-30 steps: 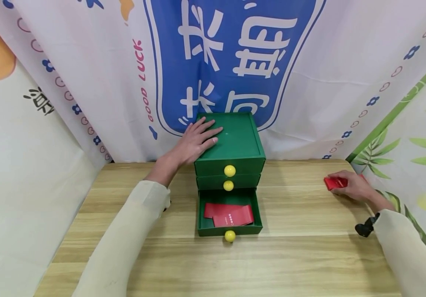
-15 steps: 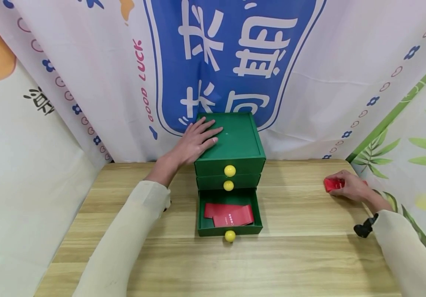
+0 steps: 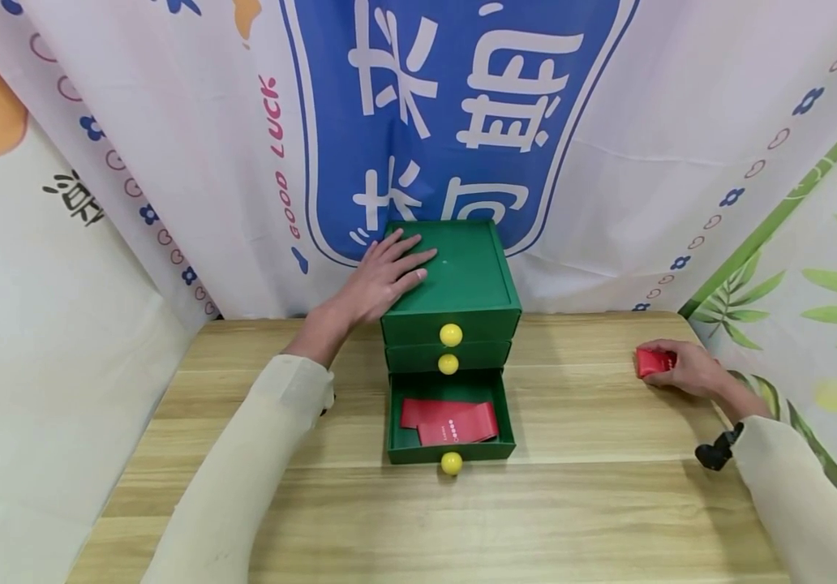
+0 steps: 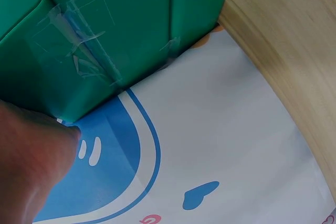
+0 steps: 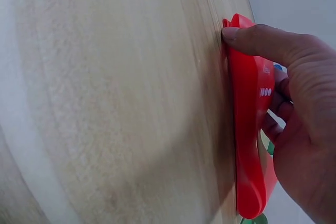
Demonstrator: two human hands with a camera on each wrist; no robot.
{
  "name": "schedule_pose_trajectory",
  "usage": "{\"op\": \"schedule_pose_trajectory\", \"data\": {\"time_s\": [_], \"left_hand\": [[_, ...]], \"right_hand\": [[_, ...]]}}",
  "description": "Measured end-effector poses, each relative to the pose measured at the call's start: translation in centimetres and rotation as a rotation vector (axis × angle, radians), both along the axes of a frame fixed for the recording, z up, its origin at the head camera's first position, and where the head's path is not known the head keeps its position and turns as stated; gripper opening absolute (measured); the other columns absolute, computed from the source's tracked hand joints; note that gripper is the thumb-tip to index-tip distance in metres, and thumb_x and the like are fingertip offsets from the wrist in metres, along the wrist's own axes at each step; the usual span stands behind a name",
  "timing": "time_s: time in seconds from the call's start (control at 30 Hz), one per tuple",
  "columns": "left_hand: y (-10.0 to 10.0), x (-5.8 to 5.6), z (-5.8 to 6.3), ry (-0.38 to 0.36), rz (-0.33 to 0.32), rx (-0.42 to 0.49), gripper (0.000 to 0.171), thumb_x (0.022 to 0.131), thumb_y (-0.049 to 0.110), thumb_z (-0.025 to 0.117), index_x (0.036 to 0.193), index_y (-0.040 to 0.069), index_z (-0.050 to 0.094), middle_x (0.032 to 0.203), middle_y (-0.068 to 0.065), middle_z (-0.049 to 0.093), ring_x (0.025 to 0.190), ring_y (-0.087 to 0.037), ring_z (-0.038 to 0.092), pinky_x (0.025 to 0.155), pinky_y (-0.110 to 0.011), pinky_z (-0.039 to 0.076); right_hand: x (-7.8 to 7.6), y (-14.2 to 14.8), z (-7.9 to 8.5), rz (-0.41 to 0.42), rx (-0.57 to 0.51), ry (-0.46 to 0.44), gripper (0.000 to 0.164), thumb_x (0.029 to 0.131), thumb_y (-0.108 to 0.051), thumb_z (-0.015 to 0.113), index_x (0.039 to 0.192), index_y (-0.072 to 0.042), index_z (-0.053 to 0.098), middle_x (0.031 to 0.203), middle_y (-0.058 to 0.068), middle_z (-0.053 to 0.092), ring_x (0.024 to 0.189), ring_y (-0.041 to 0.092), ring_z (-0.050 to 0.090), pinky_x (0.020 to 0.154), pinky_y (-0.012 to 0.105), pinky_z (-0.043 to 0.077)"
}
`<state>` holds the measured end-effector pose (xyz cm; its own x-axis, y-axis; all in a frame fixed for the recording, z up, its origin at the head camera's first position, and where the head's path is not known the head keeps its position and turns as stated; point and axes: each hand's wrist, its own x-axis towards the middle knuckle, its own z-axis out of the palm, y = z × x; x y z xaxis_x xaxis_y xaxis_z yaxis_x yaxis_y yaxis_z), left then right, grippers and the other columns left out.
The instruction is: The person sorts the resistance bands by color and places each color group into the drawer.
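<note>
In the head view my left hand (image 3: pixel 382 280) lies with fingers spread on the top of a small green drawer cabinet (image 3: pixel 465 268), near its left edge. The left wrist view shows part of that hand (image 4: pixel 31 156) beside the cabinet's taped side (image 4: pixel 142 30). Far to the right, my right hand (image 3: pixel 697 371) pinches a folded red resistance band (image 3: pixel 650 362) at the tabletop. Up close in the right wrist view, the thumb presses one end of the band (image 5: pixel 247 114), which has white print. Another red resistance band (image 3: pixel 458 423) lies in the pulled-out bottom drawer (image 3: pixel 405 438).
The upper two drawers are closed, each with a yellow ball knob (image 3: pixel 451 335). Below, the bottom drawer's knob (image 3: pixel 451 463) points toward me. A wooden table (image 3: pixel 579 519) carries everything. Printed cloth (image 3: pixel 608 227) hangs behind the cabinet and along both sides.
My right hand has shifted slightly over the band, and less of the band's red end shows behind the hand. My left hand and the cabinet have stayed in place.
</note>
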<state>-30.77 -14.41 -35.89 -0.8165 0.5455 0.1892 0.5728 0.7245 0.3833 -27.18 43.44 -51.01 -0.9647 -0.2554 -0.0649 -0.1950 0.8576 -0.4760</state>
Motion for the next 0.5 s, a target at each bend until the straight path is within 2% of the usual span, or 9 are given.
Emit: {"op": "schedule_pose_trajectory", "data": {"time_s": [0.17, 0.3, 0.5], "left_hand": [[-0.05, -0.02, 0.05, -0.003, 0.0, 0.001, 0.053, 0.115, 0.043, 0.04, 0.165, 0.026, 0.042, 0.176, -0.005, 0.023, 0.165, -0.029, 0.001, 0.13, -0.059, -0.002], [-0.1, -0.09, 0.04, -0.003, 0.001, 0.006, 0.053, 0.115, 0.043, 0.039, 0.164, 0.026, 0.043, 0.176, -0.005, 0.024, 0.165, -0.028, 0.001, 0.13, -0.059, -0.002], [-0.16, -0.07, 0.08, -0.005, 0.003, 0.008, 0.053, 0.114, 0.044, 0.039, 0.165, 0.027, 0.043, 0.176, -0.005, 0.024, 0.165, -0.028, 0.002, 0.13, -0.059, -0.002]], "right_hand": [[0.18, -0.25, -0.22, 0.011, -0.029, 0.028, 0.066, 0.085, -0.02, 0.091, 0.142, -0.001, 0.064, 0.129, 0.033, 0.063, 0.104, 0.037, 0.057, 0.084, 0.041, 0.049], [0.31, -0.48, -0.18, 0.007, -0.074, 0.039, 0.065, 0.085, -0.018, 0.092, 0.142, -0.002, 0.065, 0.129, 0.033, 0.063, 0.103, 0.036, 0.058, 0.081, 0.034, 0.049], [0.46, -0.78, -0.23, 0.012, -0.146, 0.06, 0.052, 0.085, -0.012, 0.09, 0.132, 0.0, 0.073, 0.124, 0.032, 0.069, 0.098, 0.023, 0.061, 0.075, 0.022, 0.052]]}}
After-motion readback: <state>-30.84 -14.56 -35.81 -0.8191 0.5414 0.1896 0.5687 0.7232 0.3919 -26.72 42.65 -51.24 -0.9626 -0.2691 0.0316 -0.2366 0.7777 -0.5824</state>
